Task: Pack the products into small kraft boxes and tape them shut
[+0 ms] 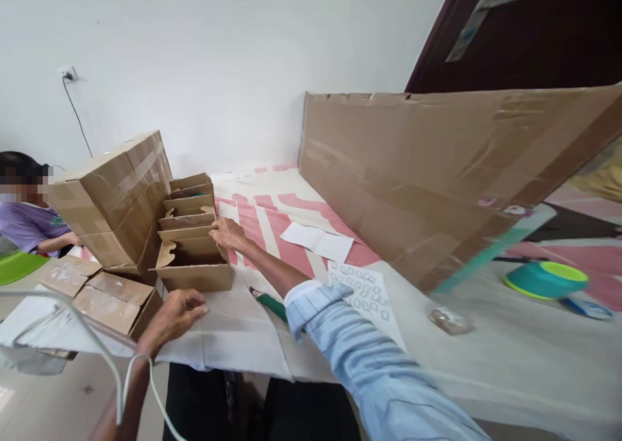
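While my right hand (227, 232) is out at full reach, forearm running from near right to far left, back of the hand up, its fingertips sit at the right rim of the open cardboard boxes (194, 278). Fingers curled there; can't tell if they pinch a wall or only rest on it. My left hand (175, 318) is low over the near edge of the table (238, 337), forearm rising from the near side, fingers loosely bent toward the right, thumb and index a little apart, nothing seen between them. It's just near of the boxes, beside a low taped carton (114, 302) on its left.

Boxes stand in a row left of centre, mouths up. Row's long axis goes near to far, far end drifting left. Tall taped cartons (121, 201) are just left of it. Green-handled tool (272, 305) lies partly behind my right sleeve, dark tip pointing far left. White paper (318, 241) and a printed sheet (364, 292) lie right of the boxes; a long cardboard panel (389, 169) stands farther right.
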Motion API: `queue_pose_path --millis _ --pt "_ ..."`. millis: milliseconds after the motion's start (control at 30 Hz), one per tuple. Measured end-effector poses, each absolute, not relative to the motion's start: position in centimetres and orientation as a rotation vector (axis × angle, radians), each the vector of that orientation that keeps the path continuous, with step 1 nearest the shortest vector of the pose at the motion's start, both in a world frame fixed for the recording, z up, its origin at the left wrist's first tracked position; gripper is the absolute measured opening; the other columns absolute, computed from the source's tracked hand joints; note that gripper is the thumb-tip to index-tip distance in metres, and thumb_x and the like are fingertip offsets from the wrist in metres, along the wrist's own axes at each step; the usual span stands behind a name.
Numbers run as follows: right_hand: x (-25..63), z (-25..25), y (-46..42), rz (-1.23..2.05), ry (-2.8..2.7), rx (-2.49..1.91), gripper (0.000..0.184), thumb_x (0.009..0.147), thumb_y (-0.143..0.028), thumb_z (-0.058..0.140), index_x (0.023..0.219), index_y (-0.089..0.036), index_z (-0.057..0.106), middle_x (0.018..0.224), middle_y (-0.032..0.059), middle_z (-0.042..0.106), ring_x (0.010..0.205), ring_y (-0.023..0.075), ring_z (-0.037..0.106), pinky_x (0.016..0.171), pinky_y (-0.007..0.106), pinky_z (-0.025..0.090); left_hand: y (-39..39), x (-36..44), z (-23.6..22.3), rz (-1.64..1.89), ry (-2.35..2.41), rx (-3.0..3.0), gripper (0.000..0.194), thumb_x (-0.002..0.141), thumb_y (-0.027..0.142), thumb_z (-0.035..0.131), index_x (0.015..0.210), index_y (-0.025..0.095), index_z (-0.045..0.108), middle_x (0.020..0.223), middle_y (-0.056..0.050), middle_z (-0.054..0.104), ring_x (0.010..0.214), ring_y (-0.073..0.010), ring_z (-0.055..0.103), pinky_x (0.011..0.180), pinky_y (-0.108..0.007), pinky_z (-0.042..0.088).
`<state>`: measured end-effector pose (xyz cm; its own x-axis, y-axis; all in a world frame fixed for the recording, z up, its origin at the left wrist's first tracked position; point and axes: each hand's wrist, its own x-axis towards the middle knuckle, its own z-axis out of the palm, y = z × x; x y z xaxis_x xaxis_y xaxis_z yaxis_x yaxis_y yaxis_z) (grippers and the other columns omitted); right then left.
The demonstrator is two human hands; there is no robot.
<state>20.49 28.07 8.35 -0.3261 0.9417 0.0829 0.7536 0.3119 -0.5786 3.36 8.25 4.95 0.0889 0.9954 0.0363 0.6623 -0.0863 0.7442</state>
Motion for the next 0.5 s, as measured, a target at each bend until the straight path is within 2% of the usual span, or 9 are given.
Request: queue_pose_path --millis 67,167,267,367,500 --pt "20.4 8.0 28.3 0.652 -2.15 -1.495 0.024 0.09 -0.028 0.062 0.103 -0.027 0.082 0.117 0.0087 0.078 0.114 0.0325 0.071 0.088 0.038 0.054 10.5 4.3 1.1 0.821 1.835 1.729 0.024 0.077 0.043 0.076 0.073 0.02 0.077 0.071 -0.006 0.076 0.069 -0.0221 0.068 0.066 -0.031 0.047" --pt "20.5 7.7 29.0 0.685 -2.143 -1.47 0.027 0.09 -0.03 0.061 0.106 -0.026 0.082 0.117 0.0098 0.078 0.114 0.0343 0.07 0.09 0.041 0.055 14.1 4.7 -2.0 0.889 2.037 1.626 0.036 0.082 0.049 0.072 0.06 0.019 0.071 0.06 -0.005 0.069 0.065 -0.0206 0.064 0.064 -0.03 0.042" --pt "20.4 7.7 30.3 0.719 -2.145 -1.432 0.028 0.09 -0.032 0.062 0.11 -0.027 0.082 0.118 0.0079 0.078 0.115 0.0316 0.07 0.091 0.038 0.054 16.6 4.4 -3.0 0.91 2.122 1.568 0.042 0.084 0.048 0.068 0.054 0.019 0.069 0.054 -0.005 0.065 0.062 -0.0205 0.061 0.063 -0.031 0.039" --pt "19.9 7.8 31.6 0.777 -2.137 -1.39 0.032 0.09 -0.034 0.064 0.116 -0.026 0.081 0.122 0.0069 0.078 0.114 0.0292 0.07 0.092 0.035 0.054 17.7 3.7 -3.3 0.924 2.145 1.541 0.04 0.083 0.048 0.069 0.054 0.02 0.072 0.058 -0.006 0.07 0.063 -0.0221 0.064 0.064 -0.032 0.04" --pt "18.8 7.5 32.5 0.792 -2.176 -1.324 0.03 0.091 -0.038 0.066 0.113 -0.024 0.081 0.11 0.008 0.079 0.108 0.0282 0.071 0.092 0.035 0.053 17.8 2.3 -3.5 0.947 2.145 1.518 0.041 0.082 0.05 0.069 0.055 0.02 0.074 0.057 -0.007 0.07 0.064 -0.0236 0.065 0.064 -0.033 0.041"
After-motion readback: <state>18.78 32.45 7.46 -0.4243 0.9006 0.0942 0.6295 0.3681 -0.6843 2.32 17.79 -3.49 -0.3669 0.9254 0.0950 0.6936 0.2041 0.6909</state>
